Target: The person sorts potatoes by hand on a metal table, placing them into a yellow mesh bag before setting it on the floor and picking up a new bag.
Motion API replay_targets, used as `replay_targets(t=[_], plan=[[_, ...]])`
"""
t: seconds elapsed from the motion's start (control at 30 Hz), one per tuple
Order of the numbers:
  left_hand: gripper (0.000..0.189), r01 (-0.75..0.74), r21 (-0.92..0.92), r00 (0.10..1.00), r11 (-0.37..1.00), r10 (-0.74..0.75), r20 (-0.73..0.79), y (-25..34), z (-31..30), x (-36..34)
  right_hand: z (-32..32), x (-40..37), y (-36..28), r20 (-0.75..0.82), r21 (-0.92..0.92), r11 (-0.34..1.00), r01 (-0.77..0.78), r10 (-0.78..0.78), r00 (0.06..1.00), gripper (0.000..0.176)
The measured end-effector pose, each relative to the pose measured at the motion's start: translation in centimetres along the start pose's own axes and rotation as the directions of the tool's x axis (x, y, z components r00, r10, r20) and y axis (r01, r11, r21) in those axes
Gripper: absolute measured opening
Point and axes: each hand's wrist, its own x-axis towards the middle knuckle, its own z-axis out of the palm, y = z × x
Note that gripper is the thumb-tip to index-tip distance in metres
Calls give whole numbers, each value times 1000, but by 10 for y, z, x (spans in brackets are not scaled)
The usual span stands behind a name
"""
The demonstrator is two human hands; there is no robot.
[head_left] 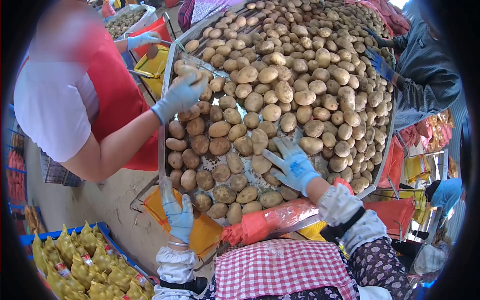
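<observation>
Many potatoes (270, 112) lie heaped and spread on a metal-rimmed sorting table (162, 145). My right hand (294, 166), in a light blue and white glove, rests over the near potatoes with its fingers spread. Its fingertips touch or nearly touch a pale potato (260, 164). At the table's near left corner is my left hand (179, 215), gloved alike, its fingers stretched out and thumb apart. It hangs just outside the rim, above an orange-yellow mesh bag (207, 234). I see nothing gripped in either hand.
To the left a co-worker in a red apron (112, 85) holds a potato in a gloved hand (180, 95). Another person's blue-gloved hand (380, 64) reaches in from the right. Rolled red mesh bags (270, 220) lie along the near edge. A blue crate (102, 230) holds filled yellow bags (82, 267).
</observation>
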Motion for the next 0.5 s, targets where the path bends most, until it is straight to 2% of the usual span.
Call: replay_targets(t=[0.03, 0.1, 0.13, 0.17, 0.2, 0.23, 0.27, 0.3, 0.33, 0.37, 0.43, 0.47, 0.5], plan=[[68, -25, 50, 1000, 998, 24, 13, 7, -4, -1, -4, -14, 2, 4, -3, 1000, 0, 0, 1000, 64], [72, -54, 87, 998, 995, 52, 29, 23, -2, -4, -12, -43, 6, -38, -43, 988, -148, 146, 989, 54], [76, -203, 150, 972, 968, 180, 153, 32, 4, -6, -15, -55, 6, -35, -51, 987, -149, 148, 988, 54], [81, -355, 194, 913, 915, 295, 281, 41, 11, -8, -17, -65, 5, -106, 15, 993, -115, 116, 988, 46], [84, -375, 265, 882, 888, 254, 397, 50, 20, -7, -20, -72, 3, -181, 79, 994, -71, 84, 980, 39], [84, -375, 264, 882, 889, 255, 395, 47, 27, -5, -20, -73, -6, -181, 76, 995, -71, 83, 980, 39], [84, -379, 302, 883, 875, 244, 402, 40, 38, -2, -20, -66, -23, 27, 123, 992, -27, 24, 999, 33], [85, -386, 339, 882, 858, 234, 410, 36, 43, 2, -18, -58, -39, 231, 178, 984, 4, -45, 972, 28], [72, -354, 341, 899, 871, 216, 381, 36, 39, 7, -12, -51, -52, 228, 179, 984, -2, -39, 973, 28], [72, -358, 340, 897, 869, 220, 383, 32, 36, 7, -4, -43, -62, 176, 183, 983, 35, -68, 982, 26], [57, -457, 382, 856, 803, 282, 432, 21, 29, 8, -4, -33, -65, 112, 183, 981, 71, -93, 989, 24], [47, -460, 355, 840, 814, 269, 472, 28, 18, 10, -6, -30, -63, 104, 321, 947, 19, -56, 993, 25], [47, -465, 353, 837, 812, 274, 474, 33, 13, 13, -9, -27, -60, 101, 451, 892, -27, -21, 995, 25]])
